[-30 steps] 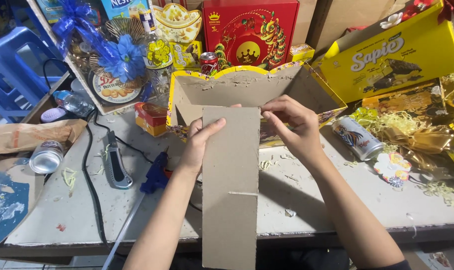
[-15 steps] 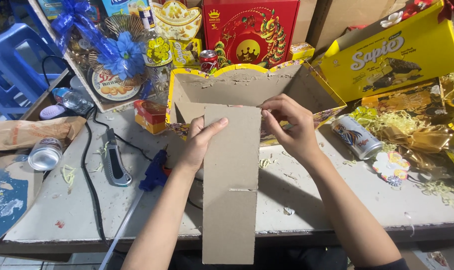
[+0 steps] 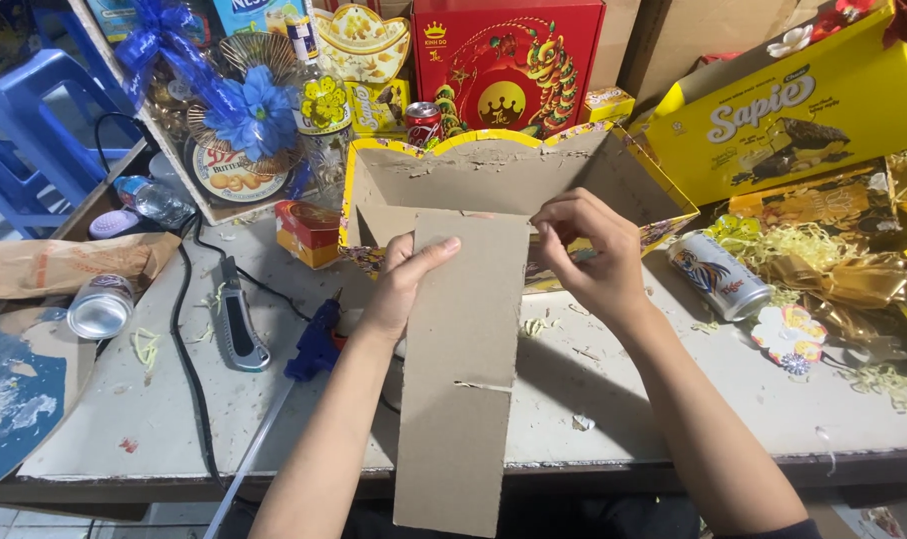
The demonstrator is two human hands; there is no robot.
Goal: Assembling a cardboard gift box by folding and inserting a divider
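Grey worktop strewn with paper scraps. At left: a grey-handled utility knife, a blue glue gun just beside it, a black cable, a silver tin can on its side and a crumpled brown paper bag. Behind: a blue plastic stool, a cellophane-wrapped gift basket with blue ribbon flower, a small red-and-yellow box, an upright red drinks can and a red decorated gift box. At right: a large yellow biscuit box and a blue-and-white drinks can lying on its side, near yellow shredded paper.
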